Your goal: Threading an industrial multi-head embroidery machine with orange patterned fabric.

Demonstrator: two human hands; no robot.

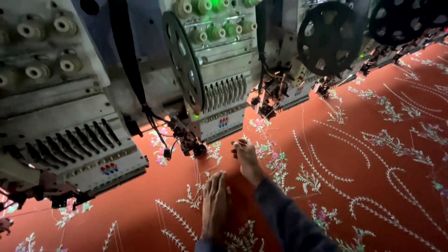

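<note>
Rust-red embroidered cloth [373, 186], stretched flat under the embroidery machine heads [210, 70], likely light, soft and snag-prone: left hand [215, 203] pressed flat, fingers together; right hand [247, 158] pinching, apparently on a thread, beside the needle foot [189, 142].

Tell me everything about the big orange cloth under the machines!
The orange cloth lies flat and stretched beneath a row of embroidery machine heads. Pale stitched sprigs, leafy vines and small pink and green flowers cover it. Loose threads trail across it. The left hand rests flat on it, palm down; the right hand reaches toward the needles, fingertips pinched just above the cloth.
</note>
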